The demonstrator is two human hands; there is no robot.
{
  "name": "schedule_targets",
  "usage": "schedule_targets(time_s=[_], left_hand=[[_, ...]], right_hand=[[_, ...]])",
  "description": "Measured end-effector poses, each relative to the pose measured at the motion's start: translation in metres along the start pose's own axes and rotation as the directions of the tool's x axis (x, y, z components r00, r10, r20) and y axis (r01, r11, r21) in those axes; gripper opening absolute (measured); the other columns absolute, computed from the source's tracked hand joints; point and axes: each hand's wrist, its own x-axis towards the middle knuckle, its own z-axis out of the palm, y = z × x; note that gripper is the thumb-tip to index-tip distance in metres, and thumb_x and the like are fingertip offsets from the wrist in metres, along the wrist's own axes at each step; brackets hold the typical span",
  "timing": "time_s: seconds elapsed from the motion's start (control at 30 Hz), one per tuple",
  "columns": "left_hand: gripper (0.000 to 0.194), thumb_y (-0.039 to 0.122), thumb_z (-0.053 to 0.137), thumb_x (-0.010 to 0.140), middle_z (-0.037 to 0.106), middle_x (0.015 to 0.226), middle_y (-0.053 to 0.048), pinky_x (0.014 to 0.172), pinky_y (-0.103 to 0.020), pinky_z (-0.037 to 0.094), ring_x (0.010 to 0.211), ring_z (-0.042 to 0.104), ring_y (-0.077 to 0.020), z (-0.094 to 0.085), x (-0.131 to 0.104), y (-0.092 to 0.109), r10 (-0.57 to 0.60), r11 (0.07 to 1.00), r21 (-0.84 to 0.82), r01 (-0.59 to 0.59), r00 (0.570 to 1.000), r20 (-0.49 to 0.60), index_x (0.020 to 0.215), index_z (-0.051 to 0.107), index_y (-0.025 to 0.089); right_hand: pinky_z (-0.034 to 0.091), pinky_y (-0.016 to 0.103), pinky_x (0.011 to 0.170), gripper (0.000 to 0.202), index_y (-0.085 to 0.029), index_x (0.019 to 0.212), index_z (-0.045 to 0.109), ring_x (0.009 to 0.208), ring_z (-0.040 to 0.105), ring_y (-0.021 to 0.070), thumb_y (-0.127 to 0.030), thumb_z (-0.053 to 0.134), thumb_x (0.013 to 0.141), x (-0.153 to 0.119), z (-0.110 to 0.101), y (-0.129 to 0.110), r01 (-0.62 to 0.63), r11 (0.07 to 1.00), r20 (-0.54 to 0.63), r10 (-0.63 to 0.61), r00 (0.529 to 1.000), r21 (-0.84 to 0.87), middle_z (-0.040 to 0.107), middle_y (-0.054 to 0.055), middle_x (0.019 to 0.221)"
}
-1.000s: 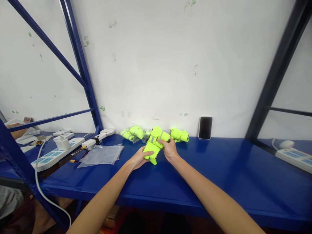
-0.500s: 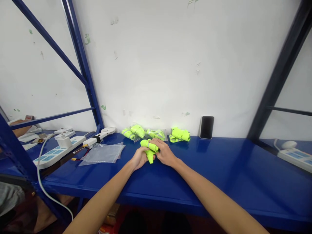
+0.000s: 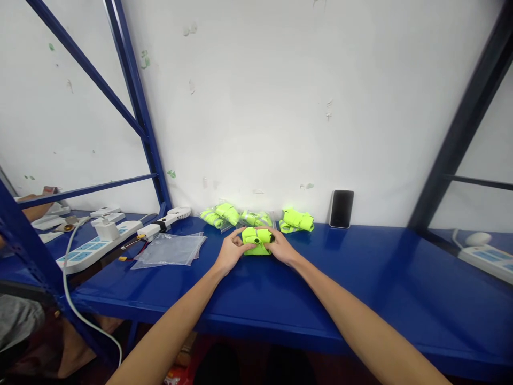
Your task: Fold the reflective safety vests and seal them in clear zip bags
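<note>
Neon-yellow folded band (image 3: 257,240) lies crosswise, long axis left-right, pinched endwise between left hand (image 3: 230,252) and right hand (image 3: 281,247).

A neon-yellow folded band (image 3: 257,241) lies on the glossy deep-blue surface (image 3: 360,278). At its 12 o'clock are more neon-yellow bundles (image 3: 297,220); at 2 o'clock is a black phone (image 3: 341,209). At 9 o'clock sits a white power strip (image 3: 90,248) with pale-blue panels.
</note>
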Motion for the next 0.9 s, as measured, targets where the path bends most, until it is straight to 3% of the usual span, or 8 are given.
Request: schedule_targets(time_s=[0.07, 0.13, 0.27, 0.37, 0.5, 0.63, 0.83, 0.9], left_hand=[[0.063, 0.034, 0.085, 0.053, 0.057, 0.069, 0.003, 0.055, -0.021, 0.042, 0.061, 0.054, -0.0110, -0.002, 0.002, 0.002, 0.107, 0.992, 0.078, -0.101, 0.991, -0.079, 0.109, 0.060, 0.016], [0.059, 0.035, 0.084, 0.054, 0.061, 0.084, 0.000, 0.062, -0.023, 0.045, 0.073, 0.057, -0.0133, -0.003, 0.001, 0.004, 0.165, 0.985, 0.058, -0.163, 0.986, -0.032, 0.104, 0.059, 0.017], [0.047, 0.042, 0.077, 0.065, 0.062, 0.082, 0.000, 0.062, -0.025, 0.047, 0.069, 0.058, -0.0137, -0.005, 0.000, 0.005, 0.118, 0.993, -0.015, -0.117, 0.991, 0.056, 0.100, 0.058, 0.017], [0.042, 0.044, 0.076, 0.065, 0.062, 0.078, 0.000, 0.061, -0.025, 0.046, 0.068, 0.058, -0.0147, -0.005, 0.001, 0.000, 0.120, 0.992, 0.035, -0.121, 0.993, 0.013, 0.092, 0.060, 0.015], [0.035, 0.044, 0.071, 0.070, 0.063, 0.081, -0.002, 0.066, -0.026, 0.045, 0.073, 0.058, -0.0168, -0.002, -0.001, 0.001, 0.249, 0.947, 0.229, -0.228, 0.966, -0.069, 0.089, 0.061, 0.016], [0.030, 0.042, 0.064, 0.077, 0.064, 0.094, -0.003, 0.083, -0.032, 0.044, 0.087, 0.060, -0.0204, 0.006, -0.009, 0.008, 0.393, 0.859, 0.397, -0.322, 0.913, -0.109, 0.098, 0.058, 0.021], [0.034, 0.040, 0.065, 0.078, 0.060, 0.109, -0.008, 0.099, -0.038, 0.037, 0.107, 0.054, -0.0266, 0.013, -0.014, 0.008, 0.447, 0.840, 0.356, -0.410, 0.894, -0.024, 0.108, 0.058, 0.025], [0.036, 0.039, 0.066, 0.077, 0.059, 0.110, -0.009, 0.100, -0.039, 0.037, 0.107, 0.053, -0.0270, 0.012, -0.014, 0.006, 0.451, 0.821, 0.370, -0.435, 0.891, 0.046, 0.110, 0.059, 0.025]], right_hand=[[0.046, 0.029, 0.070, 0.060, -0.025, 0.112, 0.064, 0.086, 0.058, 0.0210, -0.008, 0.049, 0.056, -0.002, 0.003, -0.003, -0.060, 0.993, 0.045, 0.056, 0.997, 0.103, 0.066, 0.002, 0.105], [0.046, 0.028, 0.069, 0.057, -0.025, 0.106, 0.066, 0.085, 0.059, 0.0200, -0.007, 0.049, 0.054, -0.003, 0.009, -0.007, -0.106, 0.964, 0.099, 0.084, 0.992, 0.246, 0.067, 0.001, 0.101], [0.047, 0.031, 0.069, 0.044, -0.021, 0.097, 0.066, 0.082, 0.061, 0.0219, -0.016, 0.052, 0.056, -0.006, 0.022, -0.015, -0.280, 0.762, 0.229, 0.176, 0.957, 0.584, 0.068, 0.003, 0.089], [0.047, 0.033, 0.072, 0.030, -0.018, 0.090, 0.066, 0.083, 0.062, 0.0234, -0.027, 0.060, 0.062, -0.007, 0.031, -0.020, -0.295, 0.669, 0.169, 0.248, 0.954, 0.682, 0.068, 0.004, 0.085], [0.047, 0.031, 0.071, 0.038, -0.018, 0.092, 0.066, 0.077, 0.062, 0.0210, -0.036, 0.076, 0.060, -0.003, 0.040, -0.018, -0.210, 0.785, -0.044, 0.288, 0.957, 0.583, 0.068, 0.003, 0.082], [0.046, 0.031, 0.060, 0.042, -0.014, 0.078, 0.067, 0.064, 0.061, 0.0205, -0.056, 0.065, 0.070, 0.001, 0.046, -0.007, -0.196, 0.854, -0.162, 0.307, 0.938, 0.482, 0.066, 0.006, 0.071], [0.046, 0.029, 0.058, 0.035, -0.020, 0.083, 0.062, 0.068, 0.060, 0.0200, -0.052, 0.062, 0.070, 0.008, 0.042, 0.004, -0.148, 0.920, -0.378, 0.290, 0.879, 0.363, 0.064, 0.003, 0.075], [0.046, 0.029, 0.058, 0.036, -0.021, 0.095, 0.058, 0.068, 0.059, 0.0193, -0.049, 0.058, 0.073, 0.008, 0.040, 0.006, -0.082, 0.963, -0.389, 0.180, 0.904, 0.255, 0.063, 0.002, 0.078]])
